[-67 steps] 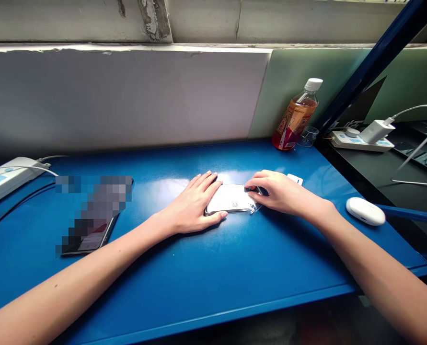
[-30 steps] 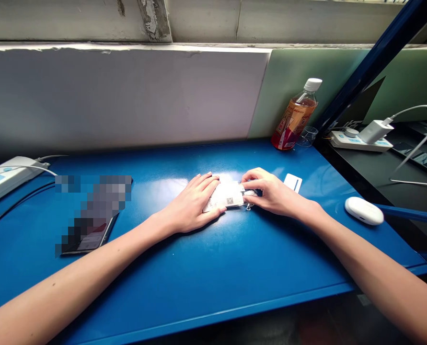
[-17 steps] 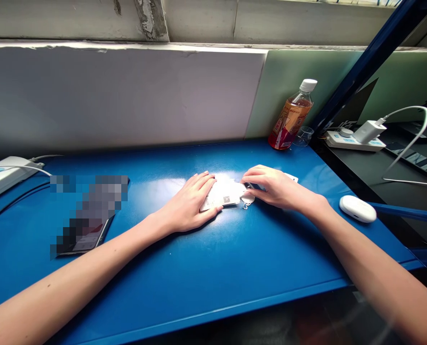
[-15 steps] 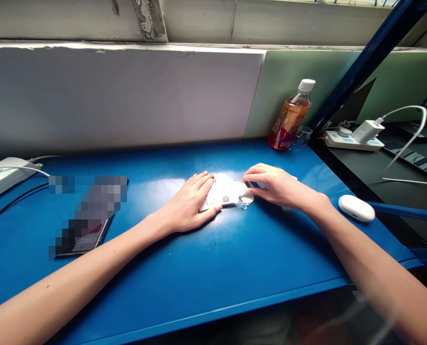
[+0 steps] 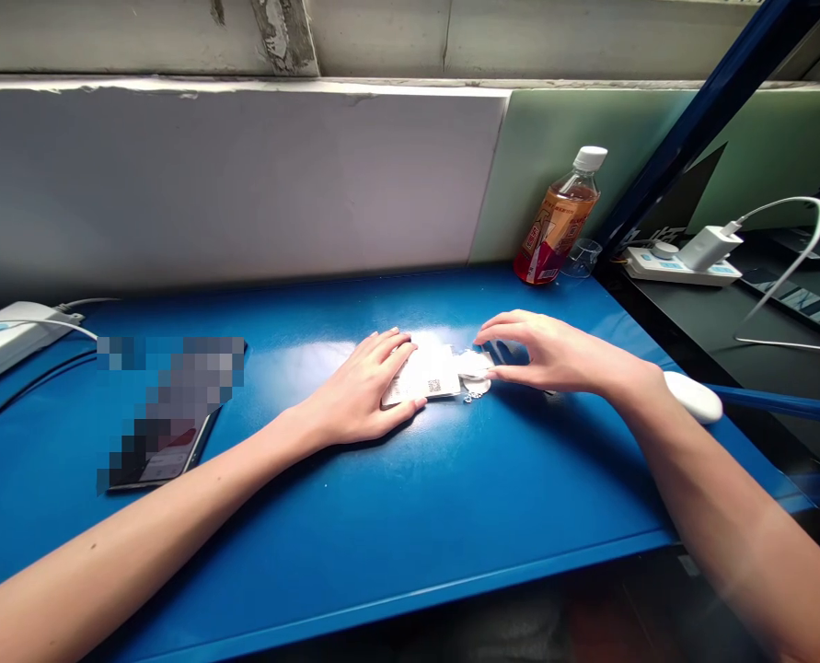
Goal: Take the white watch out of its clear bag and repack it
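My left hand [image 5: 361, 391] lies flat, fingers stretched out, over the left side of a white packet or card [image 5: 437, 373] printed with a small QR code. Glare washes out part of its surface. At the packet's right end sit a small white rounded piece [image 5: 477, 365] and a short fine chain [image 5: 477, 397]; their exact kind is unclear. Just to the right, my right hand [image 5: 548, 350] is curved above the table, with thumb and fingers apart. Its thumb tip is close to the white piece, and whether they touch is unclear.
The blue table [image 5: 410, 516] carries a phone [image 5: 175, 442] at left and a white power strip [image 5: 16, 336]. A drink bottle [image 5: 558, 221] stands by the wall near a clear cup [image 5: 581, 259]. A white rounded case [image 5: 696, 398] lies beyond my right wrist; another power strip [image 5: 682, 265] sits farther right.
My right hand has shifted slightly right and its fingers have spread, away from the small white piece. My left hand stays on the packet.
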### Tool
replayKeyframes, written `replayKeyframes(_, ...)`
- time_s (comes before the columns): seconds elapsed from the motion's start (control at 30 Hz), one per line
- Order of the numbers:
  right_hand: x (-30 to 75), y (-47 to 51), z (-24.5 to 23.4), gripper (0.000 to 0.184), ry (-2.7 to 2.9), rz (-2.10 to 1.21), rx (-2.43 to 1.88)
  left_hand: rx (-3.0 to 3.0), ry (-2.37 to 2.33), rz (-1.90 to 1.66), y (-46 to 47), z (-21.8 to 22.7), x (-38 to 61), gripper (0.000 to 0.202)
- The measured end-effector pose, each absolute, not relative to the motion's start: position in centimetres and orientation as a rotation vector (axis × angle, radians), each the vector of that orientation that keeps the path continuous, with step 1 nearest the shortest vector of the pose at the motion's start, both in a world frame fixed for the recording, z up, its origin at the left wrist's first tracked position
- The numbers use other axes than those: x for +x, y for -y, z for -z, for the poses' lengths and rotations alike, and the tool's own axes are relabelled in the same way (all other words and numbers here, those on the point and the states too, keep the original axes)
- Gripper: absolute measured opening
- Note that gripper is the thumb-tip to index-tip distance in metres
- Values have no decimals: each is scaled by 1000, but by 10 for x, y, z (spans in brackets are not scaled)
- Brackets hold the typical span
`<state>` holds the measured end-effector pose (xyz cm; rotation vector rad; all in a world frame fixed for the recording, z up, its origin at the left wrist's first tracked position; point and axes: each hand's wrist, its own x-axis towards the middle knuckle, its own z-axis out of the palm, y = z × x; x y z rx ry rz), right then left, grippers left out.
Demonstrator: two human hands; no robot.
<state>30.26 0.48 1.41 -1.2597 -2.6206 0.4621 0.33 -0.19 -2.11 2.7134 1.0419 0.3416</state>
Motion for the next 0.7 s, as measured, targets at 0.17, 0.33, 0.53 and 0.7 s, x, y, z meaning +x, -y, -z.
replayKeyframes(0.17, 285, 0, -5, 38, 2617, -478, -1160, 2703, -1040, -344, 2, 22, 4, 71)
replayKeyframes(0.33, 278, -1, 4, 31, 2579, -466, -1119, 2715, -1041, -334, 1, 24, 4, 71)
replayKeyframes(0.53, 283, -4, 3, 28, 2622, -355, -1084, 2705, -1052, -368, 1, 25, 4, 71)
replayKeyframes(0.7, 293, -8, 2, 25, 2589, -283, -1172, 2697, -1042, -387, 1, 25, 3, 69)
